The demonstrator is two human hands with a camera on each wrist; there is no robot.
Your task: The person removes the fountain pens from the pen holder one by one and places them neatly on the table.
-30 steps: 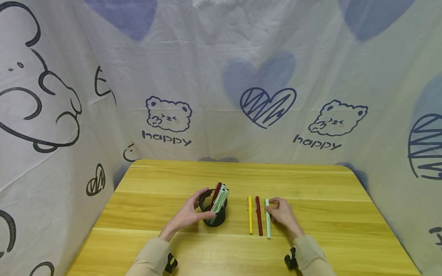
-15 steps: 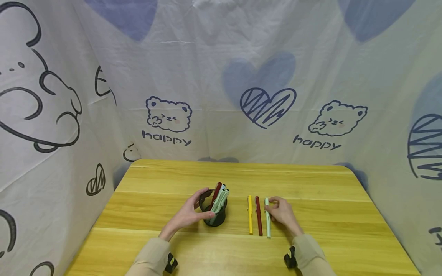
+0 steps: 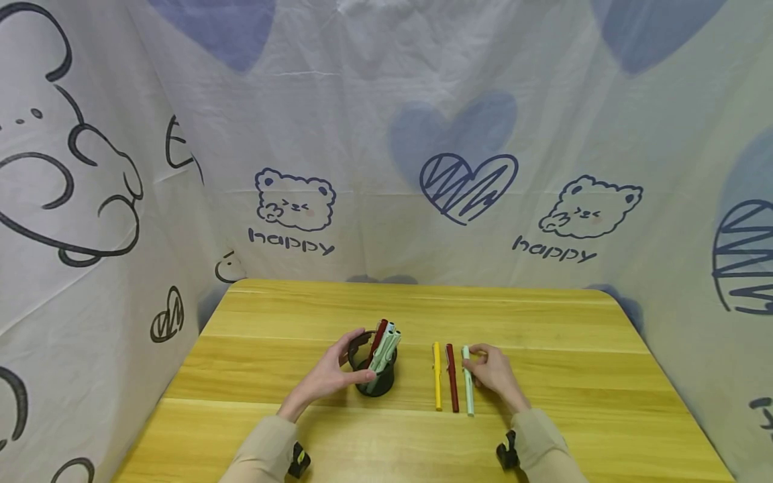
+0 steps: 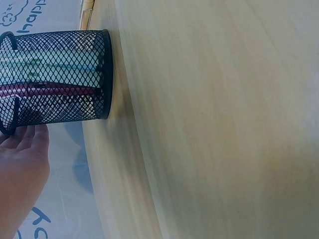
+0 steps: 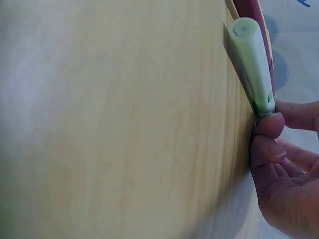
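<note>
My left hand (image 3: pixel 329 372) holds a black mesh pen cup (image 3: pixel 379 389), thumb on the near side and fingers round the far side. The cup (image 4: pixel 107 74) stands upright on the table. Inside it lean a dark red pen (image 3: pixel 381 329) and several pale green and pale blue pens (image 3: pixel 385 352). To the right, my right hand (image 3: pixel 496 373) pinches a light green pen (image 3: pixel 468 392) near its upper end. That pen (image 5: pixel 253 59) lies along the tabletop in the right wrist view. Left of it, roughly parallel, lie a dark red pen (image 3: pixel 453 379) and a yellow pen (image 3: pixel 437 379).
The wooden table (image 3: pixel 290 308) has rounded far corners. A pale cloth (image 3: pixel 374 248) printed with bears and hearts hangs behind it and along both sides. Black wrist mounts (image 3: pixel 298 460) sit at both sleeves.
The light green pen has slid very slightly away from me under my right fingers, bringing its ends closer in line with the red pen. My left hand and the cup stay still.
</note>
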